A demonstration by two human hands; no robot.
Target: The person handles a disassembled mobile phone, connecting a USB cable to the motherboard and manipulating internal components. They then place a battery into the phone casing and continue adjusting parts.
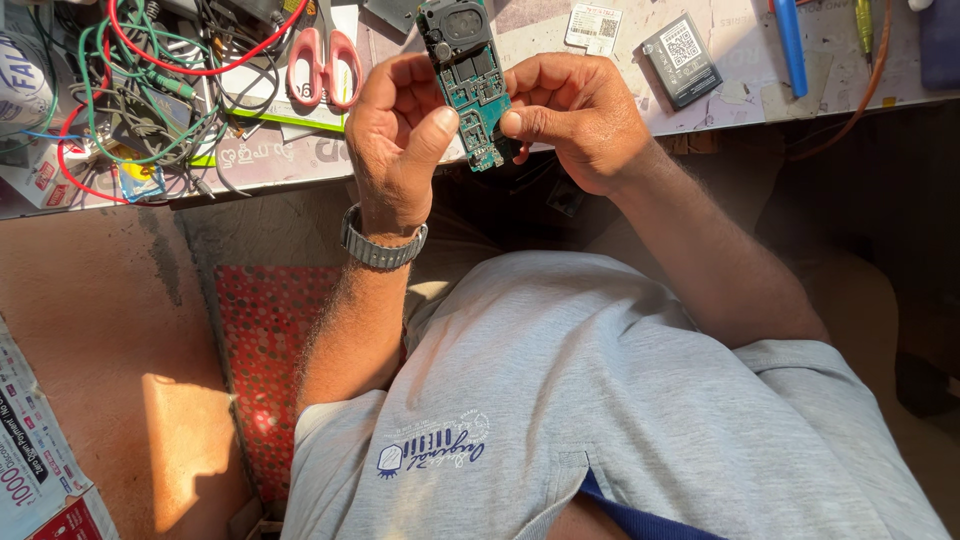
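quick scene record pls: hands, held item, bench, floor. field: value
left hand: grips the circuit board's left edge, thumb on its face; metal watch on wrist
right hand: pinches the board's right edge
held item: green circuit board, upright, black module at top
bench: pink-handled scissors, tangled red, green and black wires, flat black battery, blue pen
floor: red patterned mat

The circuit board (468,80) between my fingers is teal green with black chips and silver specks. My watch band (380,248) is grey metal. My shirt (620,400) is pale grey with a dark blue print and a blue edge at the hem. The scissors (324,62) have pink handles. The wires (130,70) run red, green and black. The mat (262,370) is red, speckled with pale dots. The pen (790,45) is blue.
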